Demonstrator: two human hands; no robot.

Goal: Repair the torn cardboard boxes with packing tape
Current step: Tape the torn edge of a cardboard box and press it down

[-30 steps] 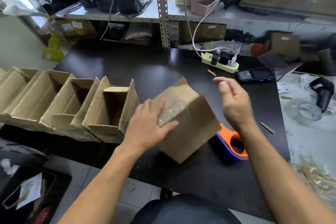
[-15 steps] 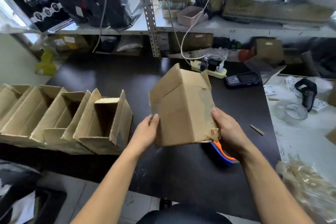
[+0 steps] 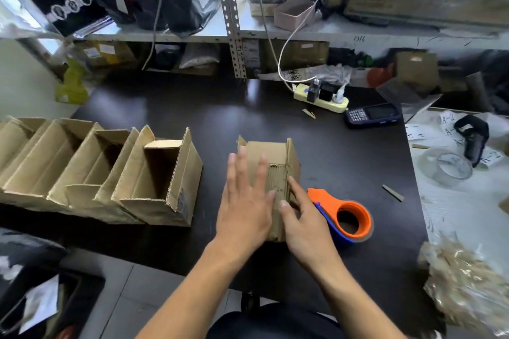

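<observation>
The box (image 3: 271, 170), held up in the air half a second ago, now lies on the black table (image 3: 248, 113), with both hands moved from its sides onto its top. The left hand (image 3: 245, 201) lies flat on it, fingers straight and spread. The right hand (image 3: 303, 217) rests at the box's right edge, fingers straight, thumb and forefinger touching a patch where the paper skin is torn away and the ribbing shows.

The near end of the box is hidden under both hands, and whether tape is on it cannot be made out. The tape dispenser (image 3: 343, 215), orange and blue, lies just right of the box, its near side partly behind the right hand.

To the left, well apart, a row of open boxes (image 3: 96, 170) lies on its side, cut off at the frame edge. Farther back are a power strip (image 3: 321, 96) and a handheld scanner (image 3: 371, 114). A clear tape roll (image 3: 446, 166) sits on white paper at right, with a blurred clear bag (image 3: 468, 283) nearer.
</observation>
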